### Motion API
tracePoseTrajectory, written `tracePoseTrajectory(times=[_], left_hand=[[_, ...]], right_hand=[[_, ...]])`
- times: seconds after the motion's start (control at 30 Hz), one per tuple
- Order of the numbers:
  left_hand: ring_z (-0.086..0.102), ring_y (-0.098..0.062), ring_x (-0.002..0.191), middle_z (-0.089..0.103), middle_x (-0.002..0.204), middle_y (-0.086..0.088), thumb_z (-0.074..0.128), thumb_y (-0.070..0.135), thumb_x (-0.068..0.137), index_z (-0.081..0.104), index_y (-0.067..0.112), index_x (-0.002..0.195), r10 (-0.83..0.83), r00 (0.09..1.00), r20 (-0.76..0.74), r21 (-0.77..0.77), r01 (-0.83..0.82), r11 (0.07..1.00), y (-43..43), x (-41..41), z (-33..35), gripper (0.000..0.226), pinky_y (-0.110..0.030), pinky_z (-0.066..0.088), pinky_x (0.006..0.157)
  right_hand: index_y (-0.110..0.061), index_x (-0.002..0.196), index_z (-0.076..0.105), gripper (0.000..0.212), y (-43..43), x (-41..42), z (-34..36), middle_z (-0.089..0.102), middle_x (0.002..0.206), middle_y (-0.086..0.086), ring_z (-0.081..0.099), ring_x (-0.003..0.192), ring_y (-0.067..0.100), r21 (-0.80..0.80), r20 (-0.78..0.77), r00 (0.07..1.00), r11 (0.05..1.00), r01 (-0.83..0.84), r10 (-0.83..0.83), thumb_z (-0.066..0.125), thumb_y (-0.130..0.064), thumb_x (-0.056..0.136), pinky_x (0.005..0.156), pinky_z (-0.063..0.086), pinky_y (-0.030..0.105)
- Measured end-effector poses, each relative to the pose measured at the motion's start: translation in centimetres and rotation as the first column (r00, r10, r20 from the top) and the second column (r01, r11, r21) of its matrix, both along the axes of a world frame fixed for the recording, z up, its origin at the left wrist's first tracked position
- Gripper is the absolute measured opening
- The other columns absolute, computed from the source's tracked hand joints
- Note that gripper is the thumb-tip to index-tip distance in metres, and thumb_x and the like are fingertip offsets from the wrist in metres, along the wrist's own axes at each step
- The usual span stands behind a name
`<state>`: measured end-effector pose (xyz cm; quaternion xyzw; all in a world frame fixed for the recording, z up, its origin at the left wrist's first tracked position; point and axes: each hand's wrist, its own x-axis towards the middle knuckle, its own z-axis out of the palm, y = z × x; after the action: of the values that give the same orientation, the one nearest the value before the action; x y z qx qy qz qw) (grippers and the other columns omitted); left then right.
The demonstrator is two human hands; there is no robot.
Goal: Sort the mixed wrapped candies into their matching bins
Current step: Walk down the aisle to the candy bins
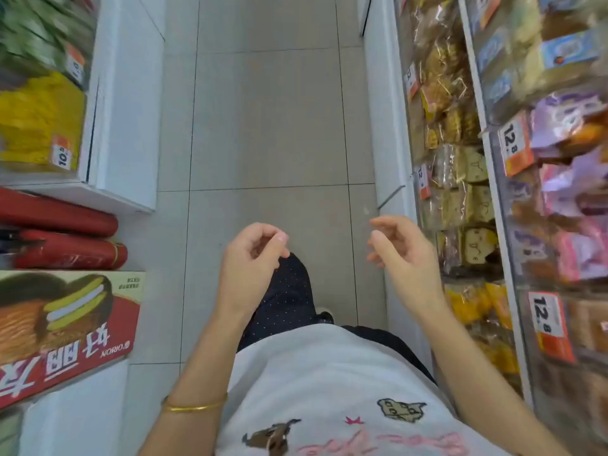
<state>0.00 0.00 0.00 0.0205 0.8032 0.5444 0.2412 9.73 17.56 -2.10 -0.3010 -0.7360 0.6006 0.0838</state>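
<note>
Loosely curled left hand (251, 258) and right hand (399, 255) over smooth square tiles (266, 120).

Aisle floor (263, 126) runs up the middle. Along its right edge, right bins (460, 179), contents blurred, maybe candies. Opposite: left bins (39, 120) farthest, rolled packs (59, 225) nearer, carton (65, 324) nearest. Over the floor, left hand (250, 258) and right hand (401, 255), apart.
</note>
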Motion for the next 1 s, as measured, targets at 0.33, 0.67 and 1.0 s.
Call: tracePoseTrajectory(times=[0.33,0.67,1.0], left_hand=[[0.052,-0.003,0.06,0.063,0.07,-0.001,0.056,0.009,0.09,0.06,0.019,0.076,-0.041,0.999,-0.014,0.027,0.041,0.999,12.1,-30.8,-0.4,0.018,-0.024,0.046,0.068],[0.049,-0.002,0.056,0.062,0.068,0.002,0.055,0.009,0.089,0.058,0.021,0.074,-0.151,0.986,-0.074,0.001,0.151,0.988,30.5,-61.2,-1.5,0.02,-0.021,0.043,0.065],[0.051,0.005,0.054,0.063,0.071,0.0,0.055,0.012,0.092,0.06,0.013,0.083,-0.008,1.0,0.022,0.014,0.008,1.0,45.2,-86.6,0.1,0.01,-0.008,0.041,0.055]], right_hand=[[-0.033,0.096,0.058,0.02,12.1,-31.2,-0.8,0.061,0.083,-0.005,0.062,0.075,0.02,0.009,-0.005,1.0,1.0,-0.001,0.001,0.054,-0.014,0.093,0.065,0.051,0.024],[-0.023,0.102,0.061,0.015,27.2,-56.7,-2.1,0.063,0.084,-0.005,0.063,0.074,0.019,0.011,0.032,0.992,0.993,0.118,-0.118,0.054,-0.014,0.092,0.07,0.054,0.028],[-0.036,0.094,0.057,0.02,45.9,-87.3,-0.2,0.061,0.082,-0.002,0.062,0.069,0.018,0.025,-0.009,1.0,1.0,-0.018,0.018,0.054,-0.017,0.091,0.065,0.05,0.03]])
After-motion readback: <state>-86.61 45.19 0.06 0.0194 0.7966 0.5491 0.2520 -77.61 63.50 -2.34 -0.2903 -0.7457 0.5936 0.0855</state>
